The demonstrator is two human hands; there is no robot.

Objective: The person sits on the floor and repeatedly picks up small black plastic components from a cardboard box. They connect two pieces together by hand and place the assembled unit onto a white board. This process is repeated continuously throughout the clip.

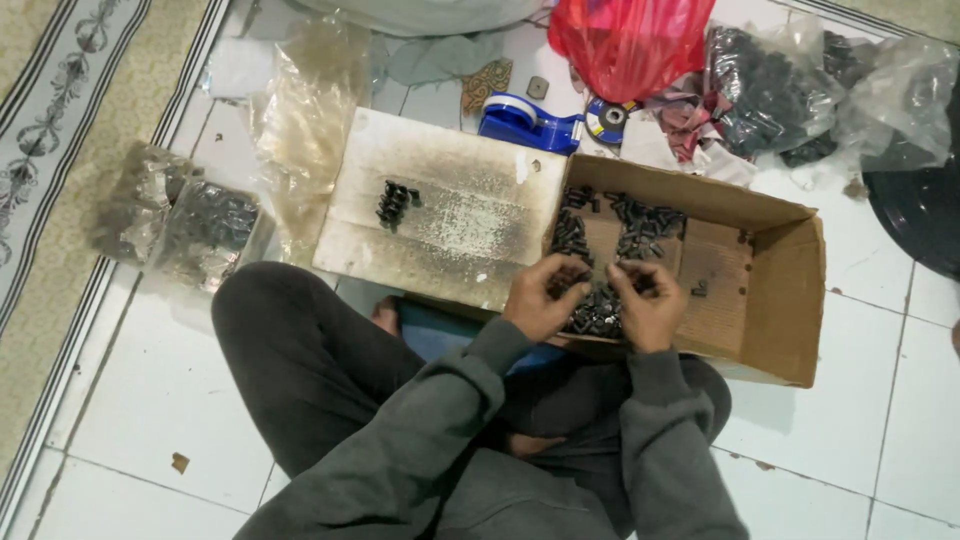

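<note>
Head view is showing me both hands working inside the cardboard box [770, 300] on the tiled floor [150, 400]. I am seeing the left hand [540, 297] and right hand [648, 305] curling their fingers into the pile of small black parts [600, 310]; whether they are gripping any, I cannot tell. A few more parts [395, 203] are lying on the white board [450, 215] beside the box.

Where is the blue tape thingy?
In the head view, the blue tape dispenser lies on the floor at top centre, just behind the cardboard box and the pale board, left of the red plastic bag.
</note>
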